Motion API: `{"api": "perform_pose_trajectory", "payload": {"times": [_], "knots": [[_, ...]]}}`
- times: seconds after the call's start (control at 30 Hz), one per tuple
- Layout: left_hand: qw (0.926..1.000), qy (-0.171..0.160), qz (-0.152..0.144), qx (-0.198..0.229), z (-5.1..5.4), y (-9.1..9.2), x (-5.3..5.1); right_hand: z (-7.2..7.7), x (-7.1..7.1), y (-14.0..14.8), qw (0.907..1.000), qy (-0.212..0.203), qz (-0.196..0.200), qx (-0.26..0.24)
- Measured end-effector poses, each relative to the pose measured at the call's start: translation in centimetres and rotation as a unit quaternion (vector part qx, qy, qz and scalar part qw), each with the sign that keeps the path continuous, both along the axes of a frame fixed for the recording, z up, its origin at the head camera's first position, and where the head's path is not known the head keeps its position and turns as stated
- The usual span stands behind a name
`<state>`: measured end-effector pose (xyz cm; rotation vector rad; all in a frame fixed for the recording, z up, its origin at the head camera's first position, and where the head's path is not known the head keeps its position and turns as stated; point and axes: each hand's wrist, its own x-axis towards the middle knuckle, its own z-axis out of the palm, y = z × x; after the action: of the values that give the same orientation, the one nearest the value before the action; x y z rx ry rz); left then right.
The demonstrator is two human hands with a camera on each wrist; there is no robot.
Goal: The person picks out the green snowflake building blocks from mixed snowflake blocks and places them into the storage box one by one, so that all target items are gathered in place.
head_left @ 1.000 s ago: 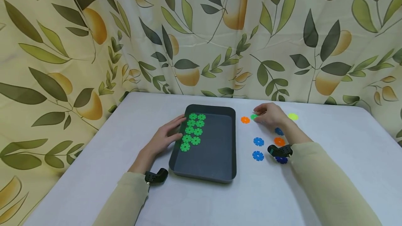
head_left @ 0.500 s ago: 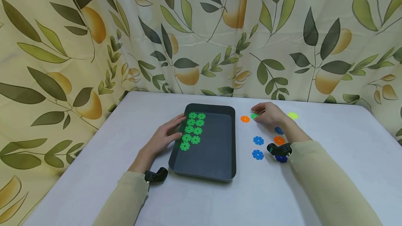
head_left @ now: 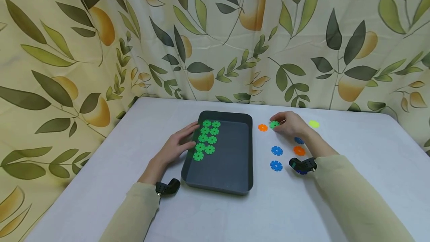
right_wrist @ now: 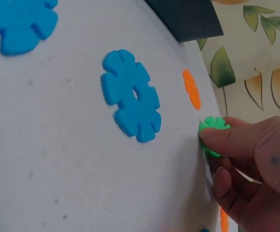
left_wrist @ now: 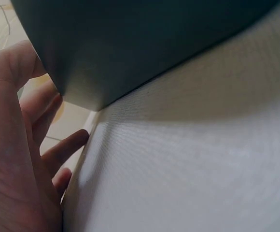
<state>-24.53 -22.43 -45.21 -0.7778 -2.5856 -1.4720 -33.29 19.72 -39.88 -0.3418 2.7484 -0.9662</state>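
My right hand (head_left: 291,124) pinches a green flower-shaped disc (head_left: 274,124) between thumb and fingers, to the right of the dark grey tray. In the right wrist view the notched green disc (right_wrist: 214,126) stands tilted in that grip. My left hand (head_left: 171,148), fingers fairly straight, touches the left wall of the tray (head_left: 231,160); the left wrist view has the fingers (left_wrist: 65,150) beside the tray's outer wall (left_wrist: 96,63). Several green discs (head_left: 203,138) lie in two columns along the tray's left side.
Right of the tray lie an orange disc (head_left: 262,127), blue discs (head_left: 277,151) (head_left: 276,166), another orange disc (head_left: 299,151), a yellow disc (head_left: 314,124) and darker blue ones partly behind my right arm. A patterned curtain (head_left: 215,40) hangs behind the white table (head_left: 215,216).
The green disc has come up off the table in my right hand's pinch and now shows more fully. My left hand has stayed at the tray.
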Motion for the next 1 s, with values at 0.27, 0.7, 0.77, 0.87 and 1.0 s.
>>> {"api": "perform_pose_trajectory", "payload": {"times": [0.27, 0.7, 0.77, 0.87, 1.0], "knots": [[1.0, 0.0, -0.003, -0.003, 0.0, 0.2, 0.0, 0.2, 0.8, 0.5, 0.9999, 0.016, -0.001, 0.005], [1.0, 0.009, -0.004, 0.001, 0.4, 0.4, 0.3, 3.4, 2.7, -0.6, 0.9974, 0.006, 0.009, -0.071], [1.0, 0.005, -0.003, 0.001, 0.6, 0.5, 0.5, 3.8, 3.0, -1.3, 0.9965, -0.006, 0.012, -0.082], [1.0, -0.005, -0.003, 0.005, 1.6, 0.8, 1.1, 4.4, 3.5, -2.5, 0.9935, -0.027, 0.021, -0.108], [0.9999, -0.012, -0.006, 0.006, 3.5, 1.3, 2.4, 4.5, 4.2, -4.3, 0.9861, -0.062, 0.041, -0.149]]}}
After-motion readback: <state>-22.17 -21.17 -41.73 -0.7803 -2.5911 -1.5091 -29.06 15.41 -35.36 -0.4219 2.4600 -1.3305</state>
